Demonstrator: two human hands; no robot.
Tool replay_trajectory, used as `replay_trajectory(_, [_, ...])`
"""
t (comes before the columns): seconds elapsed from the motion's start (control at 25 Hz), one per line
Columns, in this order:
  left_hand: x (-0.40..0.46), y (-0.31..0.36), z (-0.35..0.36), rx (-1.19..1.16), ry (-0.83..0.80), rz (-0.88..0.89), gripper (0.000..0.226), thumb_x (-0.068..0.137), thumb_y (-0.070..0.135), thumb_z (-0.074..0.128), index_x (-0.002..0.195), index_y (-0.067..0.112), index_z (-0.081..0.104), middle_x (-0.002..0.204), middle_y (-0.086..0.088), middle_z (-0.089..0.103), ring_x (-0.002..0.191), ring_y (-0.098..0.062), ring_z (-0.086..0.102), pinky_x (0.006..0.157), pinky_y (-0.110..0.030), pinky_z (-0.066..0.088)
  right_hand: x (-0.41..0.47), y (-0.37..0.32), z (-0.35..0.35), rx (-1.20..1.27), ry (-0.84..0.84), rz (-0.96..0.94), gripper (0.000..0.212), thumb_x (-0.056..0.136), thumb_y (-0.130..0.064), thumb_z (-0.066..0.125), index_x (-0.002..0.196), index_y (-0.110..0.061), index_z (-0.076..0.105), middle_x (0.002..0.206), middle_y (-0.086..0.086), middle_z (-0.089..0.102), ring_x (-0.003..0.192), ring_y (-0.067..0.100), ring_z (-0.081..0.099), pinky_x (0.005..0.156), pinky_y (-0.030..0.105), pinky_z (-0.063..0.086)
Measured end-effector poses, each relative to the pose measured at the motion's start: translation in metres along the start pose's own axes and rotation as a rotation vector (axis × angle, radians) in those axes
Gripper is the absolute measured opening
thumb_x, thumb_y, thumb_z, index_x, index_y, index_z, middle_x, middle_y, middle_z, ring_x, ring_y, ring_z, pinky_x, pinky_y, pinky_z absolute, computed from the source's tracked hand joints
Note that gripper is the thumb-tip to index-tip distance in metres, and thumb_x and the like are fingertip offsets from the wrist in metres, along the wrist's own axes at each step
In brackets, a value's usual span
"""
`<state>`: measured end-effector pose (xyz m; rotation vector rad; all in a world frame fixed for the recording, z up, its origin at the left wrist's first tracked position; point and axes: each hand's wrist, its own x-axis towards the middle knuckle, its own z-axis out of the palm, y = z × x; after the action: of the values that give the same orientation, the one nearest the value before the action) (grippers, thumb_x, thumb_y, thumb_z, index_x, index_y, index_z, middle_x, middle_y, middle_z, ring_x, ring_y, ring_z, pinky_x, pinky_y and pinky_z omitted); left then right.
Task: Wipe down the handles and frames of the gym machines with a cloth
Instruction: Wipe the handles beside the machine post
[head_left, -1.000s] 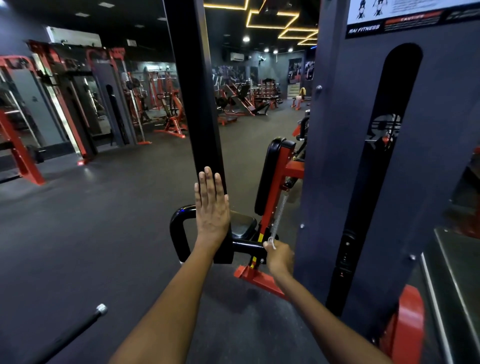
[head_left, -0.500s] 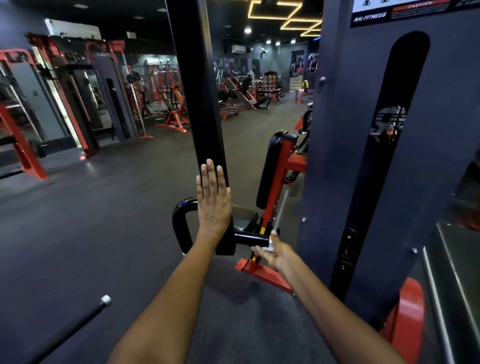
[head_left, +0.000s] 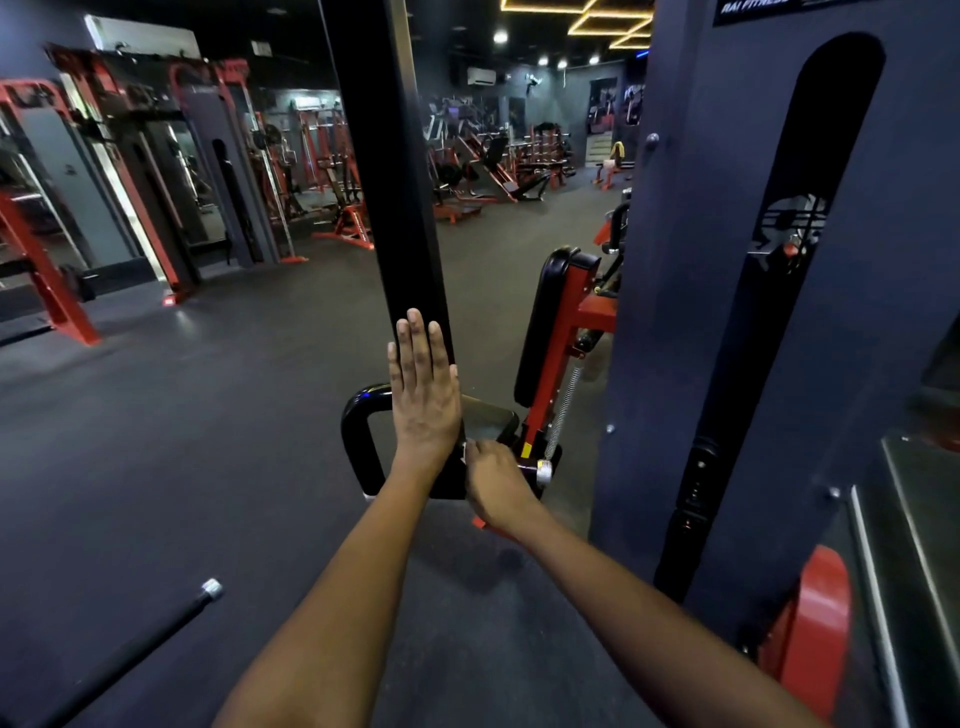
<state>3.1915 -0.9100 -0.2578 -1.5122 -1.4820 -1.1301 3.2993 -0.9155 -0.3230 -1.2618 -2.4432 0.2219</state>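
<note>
The left hand (head_left: 423, 395) lies flat against the black upright post (head_left: 400, 208) of the machine frame, fingers (head_left: 415, 343) straight and together, pointing up the post, palm pressed on its lower end. It has kept that place through the last second; only the view has tipped a little. It looks like a brace, not a wiping stroke, and no cloth shows under it.

Just left of and below those fingers curves the black loop handle (head_left: 356, 441), untouched.

The change is on the right. Half a second ago the right hand (head_left: 498, 483) was open, palm up, fingers spread below the horizontal bar; a second ago it was closed near the spring. Now it has turned knuckles-up and moved leftward, close beside the left wrist, its fingers curled down over the black bar by the seat pad (head_left: 488, 418). A small pale scrap shows at its fingertips, which may be the cloth (head_left: 470, 446); it is too small to say for sure, and whether the hand grips the cloth, the bar or both I cannot tell.

Right of the right fingers stand the red seat post (head_left: 558, 358) and its coil spring (head_left: 566, 410), then the tall grey weight-stack shroud (head_left: 727, 312).

My judgement: the right hand has re-seated for another pass along the bar, so wiping of this low frame is under way, with post and loop handle perhaps still to do.
</note>
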Motion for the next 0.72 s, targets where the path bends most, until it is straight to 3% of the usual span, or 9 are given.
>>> replay_trajectory(0.12, [0.001,-0.001,0.001,-0.002,-0.005,0.014,0.077,0.096,0.017,0.034,0.148,0.011,-0.022,0.155,-0.006,-0.031,0.145,-0.021,-0.021,0.12,-0.037,-0.006,-0.005,0.03,0.007,-0.064,0.01,-0.108,0.034,0.089,-0.016,0.036,0.114,-0.005,0.057,0.096,0.014,0.061,0.085,0.033,0.06,0.073,0.041,0.049])
replay_trajectory(0.24, [-0.002,0.0,0.001,0.007,-0.005,0.005,0.076,0.096,0.017,0.034,0.148,0.011,-0.022,0.155,-0.006,-0.031,0.145,-0.021,-0.021,0.12,-0.038,-0.006,-0.029,0.079,-0.003,-0.179,0.07,-0.09,0.045,0.096,-0.037,0.022,0.119,-0.015,0.055,0.096,0.005,0.057,0.086,0.026,0.057,0.074,0.039,0.045])
replay_trajectory(0.32, [-0.003,0.001,0.002,-0.002,-0.004,-0.009,0.076,0.097,0.016,0.034,0.148,0.011,-0.022,0.155,-0.006,-0.031,0.145,-0.021,-0.021,0.12,-0.038,-0.006,-0.032,0.071,-0.014,-0.173,0.078,-0.049,0.05,0.095,-0.038,0.018,0.109,-0.012,0.058,0.092,0.008,0.058,0.083,0.029,0.058,0.073,0.042,0.045])
replay_trajectory(0.4, [-0.004,0.001,0.003,-0.007,0.001,-0.011,0.076,0.097,0.015,0.034,0.149,0.012,-0.021,0.155,-0.005,-0.03,0.146,-0.021,-0.019,0.12,-0.038,-0.006,-0.017,0.045,-0.012,-0.134,0.06,-0.106,0.037,0.098,-0.032,0.028,0.106,-0.01,0.057,0.095,0.013,0.06,0.089,0.033,0.057,0.077,0.044,0.043])
replay_trajectory(0.52, [-0.003,-0.001,0.004,-0.007,0.003,0.005,0.076,0.096,0.016,0.034,0.149,0.012,-0.02,0.156,-0.005,-0.028,0.146,-0.021,-0.018,0.12,-0.037,-0.006,0.005,0.025,-0.013,0.054,-0.08,-0.023,0.042,0.101,-0.036,0.028,0.101,-0.005,0.057,0.104,0.019,0.061,0.098,0.037,0.056,0.081,0.041,0.043])
replay_trajectory(0.72, [-0.003,-0.001,0.002,0.022,-0.004,0.015,0.077,0.095,0.016,0.035,0.149,0.012,-0.021,0.156,-0.005,-0.029,0.146,-0.021,-0.019,0.12,-0.037,-0.005,0.017,0.046,-0.028,0.057,-0.249,0.166,0.058,0.101,-0.041,0.019,0.105,-0.002,0.061,0.113,0.027,0.059,0.108,0.042,0.055,0.089,0.043,0.043])
